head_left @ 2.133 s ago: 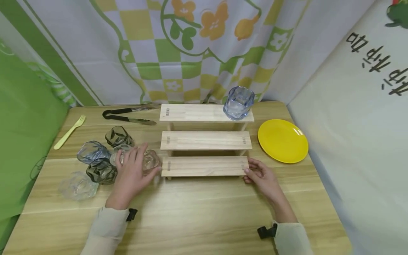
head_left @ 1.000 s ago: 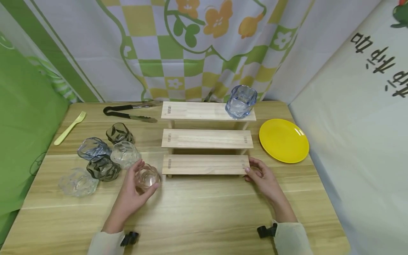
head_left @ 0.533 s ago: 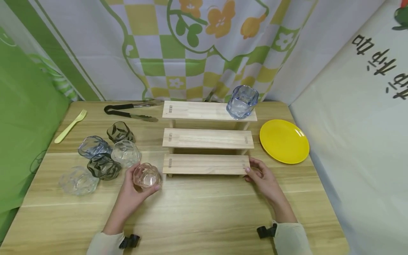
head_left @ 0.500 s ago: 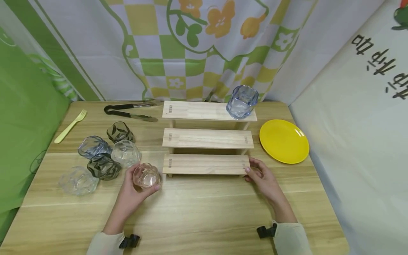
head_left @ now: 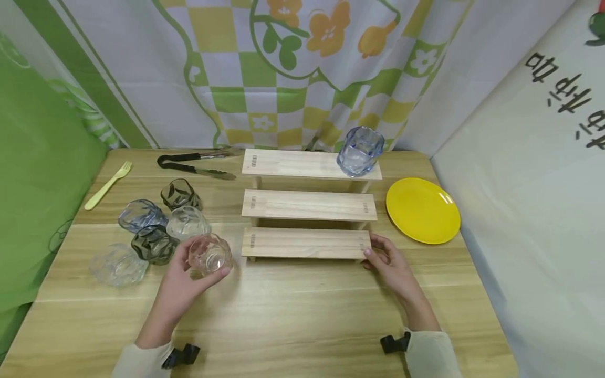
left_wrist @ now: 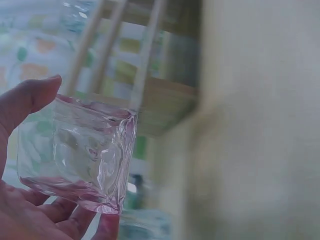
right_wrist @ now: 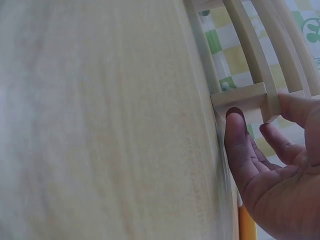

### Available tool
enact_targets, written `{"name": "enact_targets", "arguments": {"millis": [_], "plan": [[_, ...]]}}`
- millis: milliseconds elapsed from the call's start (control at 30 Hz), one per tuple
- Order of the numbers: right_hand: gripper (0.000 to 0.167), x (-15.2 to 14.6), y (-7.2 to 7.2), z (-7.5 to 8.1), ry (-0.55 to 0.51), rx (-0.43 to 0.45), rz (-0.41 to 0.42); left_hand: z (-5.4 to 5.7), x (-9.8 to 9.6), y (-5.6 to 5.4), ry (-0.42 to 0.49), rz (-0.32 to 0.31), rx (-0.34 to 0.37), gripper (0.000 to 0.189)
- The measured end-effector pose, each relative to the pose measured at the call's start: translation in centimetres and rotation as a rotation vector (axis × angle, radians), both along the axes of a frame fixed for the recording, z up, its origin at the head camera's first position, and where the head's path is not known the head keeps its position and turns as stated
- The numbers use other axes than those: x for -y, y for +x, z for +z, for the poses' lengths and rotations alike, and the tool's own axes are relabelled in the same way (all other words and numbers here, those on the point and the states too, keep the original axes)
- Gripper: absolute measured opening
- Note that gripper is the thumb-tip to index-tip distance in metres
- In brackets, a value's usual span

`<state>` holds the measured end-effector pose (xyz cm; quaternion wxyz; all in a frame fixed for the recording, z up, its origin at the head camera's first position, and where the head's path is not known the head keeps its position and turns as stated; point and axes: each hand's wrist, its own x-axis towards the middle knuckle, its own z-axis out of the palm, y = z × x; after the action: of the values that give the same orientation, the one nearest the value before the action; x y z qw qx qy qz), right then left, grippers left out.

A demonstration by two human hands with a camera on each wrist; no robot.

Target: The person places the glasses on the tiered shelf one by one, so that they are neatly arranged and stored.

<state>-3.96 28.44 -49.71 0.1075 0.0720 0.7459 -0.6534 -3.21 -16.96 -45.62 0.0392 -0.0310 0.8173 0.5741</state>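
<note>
My left hand (head_left: 176, 294) grips a pale pink tumbler (head_left: 210, 255) from its left side, thumb at the near side and fingers around the back. The left wrist view shows the tumbler (left_wrist: 82, 155) between thumb and fingers, with nothing visible inside. At the right end of a three-tier wooden stand (head_left: 306, 243), my right hand (head_left: 391, 270) pinches the lowest tier, the thumb along its front corner. In the right wrist view this hand (right_wrist: 280, 180) has its fingertips at the tier's end. A blue tumbler (head_left: 360, 152) stands on the right of the top tier.
Left of my left hand are two dark grey tumblers (head_left: 155, 245), a blue tumbler (head_left: 142, 215) and two colourless ones (head_left: 119, 265). Behind them lie black-handled tongs (head_left: 181, 163) and a yellow fork (head_left: 107, 186). A yellow plate (head_left: 422, 211) lies right of the stand.
My left hand came down onto the pink tumbler, took hold of it, and has just shifted it left and slightly back, away from the stand. My right hand stays on the lowest tier.
</note>
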Motion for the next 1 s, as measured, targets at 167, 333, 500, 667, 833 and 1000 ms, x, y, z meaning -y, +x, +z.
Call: {"name": "enact_targets", "arguments": {"millis": [167,333,500,667,833,1000], "plan": [[0.057,-0.2,0.1,-0.2,-0.003,-0.016,-0.001,3.9,0.1,-1.8,0.031,-0.073,-0.089,0.085],[0.057,-0.2,0.1,-0.1,0.001,-0.014,0.002,7.8,-0.6,-4.9,0.02,-0.123,-0.111,0.083],[0.057,0.0,0.0,-0.1,0.002,0.004,-0.006,10.7,-2.5,-9.3,0.058,-0.148,-0.1,0.087],[0.056,0.2,0.0,0.0,-0.01,0.001,-0.001,12.0,-5.5,-13.2,0.081,-0.189,-0.138,0.093],[0.055,0.2,0.1,0.1,-0.015,-0.002,-0.004,12.1,-7.9,-15.8,0.13,-0.238,-0.14,0.091],[0.055,0.1,0.2,0.1,-0.009,-0.007,-0.012,11.6,-9.1,-17.3,0.109,-0.241,-0.125,0.094]]}}
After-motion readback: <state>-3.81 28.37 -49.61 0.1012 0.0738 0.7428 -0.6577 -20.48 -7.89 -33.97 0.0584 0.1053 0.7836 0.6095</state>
